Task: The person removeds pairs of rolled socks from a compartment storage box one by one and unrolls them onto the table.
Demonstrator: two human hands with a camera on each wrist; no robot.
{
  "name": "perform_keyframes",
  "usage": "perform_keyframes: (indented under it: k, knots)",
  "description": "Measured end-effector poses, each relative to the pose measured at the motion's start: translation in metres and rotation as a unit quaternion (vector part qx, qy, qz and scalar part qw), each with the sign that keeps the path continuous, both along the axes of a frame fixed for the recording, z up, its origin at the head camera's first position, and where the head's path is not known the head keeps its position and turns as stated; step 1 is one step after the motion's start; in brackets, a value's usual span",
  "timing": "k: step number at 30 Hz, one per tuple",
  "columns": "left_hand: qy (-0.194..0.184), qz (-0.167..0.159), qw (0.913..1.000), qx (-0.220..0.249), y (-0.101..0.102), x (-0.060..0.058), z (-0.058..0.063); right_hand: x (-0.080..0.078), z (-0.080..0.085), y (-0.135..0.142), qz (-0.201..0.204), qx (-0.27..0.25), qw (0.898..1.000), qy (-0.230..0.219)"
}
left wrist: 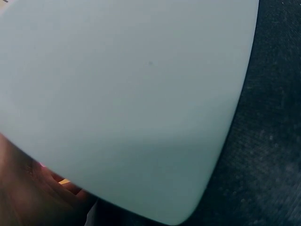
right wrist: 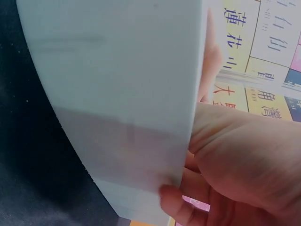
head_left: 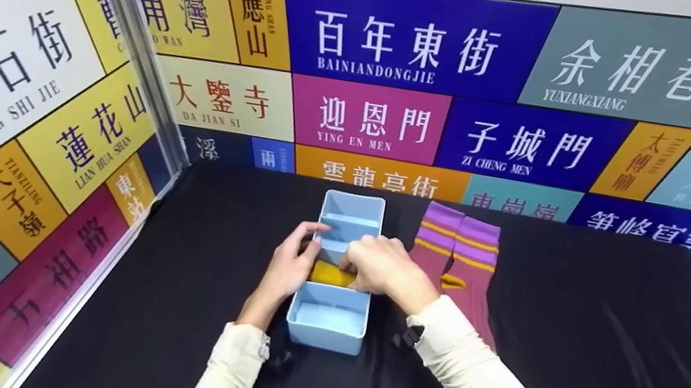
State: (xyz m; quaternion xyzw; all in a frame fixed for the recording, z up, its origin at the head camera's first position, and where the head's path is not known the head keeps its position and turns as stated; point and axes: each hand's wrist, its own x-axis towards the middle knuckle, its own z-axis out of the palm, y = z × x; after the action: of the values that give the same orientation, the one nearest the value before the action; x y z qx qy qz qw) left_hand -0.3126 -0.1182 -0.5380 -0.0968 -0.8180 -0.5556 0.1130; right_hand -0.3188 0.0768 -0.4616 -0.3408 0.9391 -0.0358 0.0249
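A long light-blue divided storage box stands on the black cloth, its compartments in a row running away from me. A folded yellow piece, seemingly fabric, sits in a compartment nearer the front. My left hand holds the box's left rim, fingertips bent over it. From the right, my right hand reaches over the wall with curled fingers at the yellow piece; its fingertips are partly hidden. One finger lies against the box's outer wall in the right wrist view. The box's side fills most of the left wrist view.
Right of the box lies a pair of purple and mauve socks with yellow stripes, partly under my right forearm. Black cloth covers the table. Printed sign panels rise behind and at the left, with a clear edge strip at the corner.
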Motion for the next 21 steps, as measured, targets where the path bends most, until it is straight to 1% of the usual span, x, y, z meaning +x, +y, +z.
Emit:
perform_keyframes:
  k: [6,10,17,21]
  knots:
    - [-0.002,-0.006,1.0000,-0.004,-0.001,0.000,-0.001,0.000,-0.003,0.003,0.024,-0.011,0.999,0.019]
    - [-0.002,-0.007,1.0000,-0.004,-0.001,0.000,-0.001,0.000,-0.003,0.007,0.038,-0.027,0.999,0.018]
    - [-0.003,-0.006,1.0000,-0.003,-0.002,-0.002,-0.002,0.001,0.000,0.016,0.024,-0.063,0.998,-0.005]
    - [-0.009,-0.009,0.9999,0.007,-0.003,-0.003,-0.004,0.003,0.004,0.021,0.016,-0.090,0.996,-0.014]
